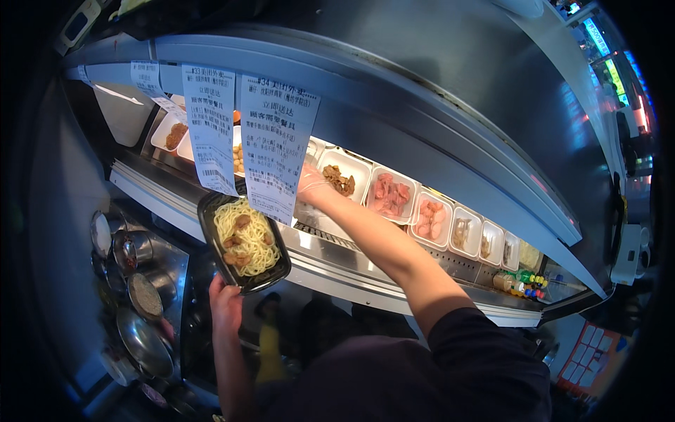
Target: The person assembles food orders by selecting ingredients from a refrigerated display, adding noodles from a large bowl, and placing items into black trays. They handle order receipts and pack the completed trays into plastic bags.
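Observation:
My left hand (225, 304) holds a black rectangular tray (210, 232) from below; it is filled with pale noodles and a few brown pieces. My right hand (310, 184), in a thin clear glove, reaches up into the refrigerated counter beside a white bin of brown food (340, 180). Hanging paper order slips (274, 155) partly hide its fingers, so what it grips is hidden.
A row of white bins with pink meat (389, 194) and other fillings runs right along the steel counter (365, 278). More bins sit at the far left (174, 133). Metal pots and ladles (137, 295) are at lower left. Small bottles (520, 283) stand at the right.

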{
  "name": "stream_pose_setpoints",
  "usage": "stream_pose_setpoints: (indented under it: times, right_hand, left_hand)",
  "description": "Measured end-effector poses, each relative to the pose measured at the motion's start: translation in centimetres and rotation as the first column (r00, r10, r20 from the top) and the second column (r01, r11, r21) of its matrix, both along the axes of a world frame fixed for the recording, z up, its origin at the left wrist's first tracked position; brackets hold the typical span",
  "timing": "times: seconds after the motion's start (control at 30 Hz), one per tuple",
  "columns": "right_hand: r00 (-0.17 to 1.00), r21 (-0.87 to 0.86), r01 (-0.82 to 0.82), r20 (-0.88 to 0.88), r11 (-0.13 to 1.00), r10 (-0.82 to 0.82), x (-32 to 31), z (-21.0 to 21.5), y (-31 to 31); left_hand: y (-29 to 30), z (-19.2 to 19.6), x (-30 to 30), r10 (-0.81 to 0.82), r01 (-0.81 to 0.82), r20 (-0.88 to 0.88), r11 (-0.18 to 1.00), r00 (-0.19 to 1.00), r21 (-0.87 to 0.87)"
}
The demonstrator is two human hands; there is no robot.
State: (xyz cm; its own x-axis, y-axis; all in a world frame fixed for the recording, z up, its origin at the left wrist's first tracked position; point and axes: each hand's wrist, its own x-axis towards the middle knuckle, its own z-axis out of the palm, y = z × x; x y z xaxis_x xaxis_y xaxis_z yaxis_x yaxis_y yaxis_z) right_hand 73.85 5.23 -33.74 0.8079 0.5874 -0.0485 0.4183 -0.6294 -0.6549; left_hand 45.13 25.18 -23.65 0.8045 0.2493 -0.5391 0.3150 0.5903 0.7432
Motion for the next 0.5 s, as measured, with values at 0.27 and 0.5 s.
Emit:
stream_pose_setpoints:
  times: [0.27, 0.5]
  right_hand:
    - [0.95, 0.093, 0.073, 0.296, 0.993, -0.098, -2.1, -2.5, -1.4]
    - [0.974, -0.344, 0.076, 0.227, 0.936, 0.005, -7.7, -2.1, -11.6]
  left_hand:
    - [1.8, 1.0, -1.7, 0.021, -0.02, -0.034, 1.0, 0.999, 0.013]
    - [0.4, 0.0, 0.1, -0.066, 0.068, 0.038, 0.997, 0.997, -0.049]
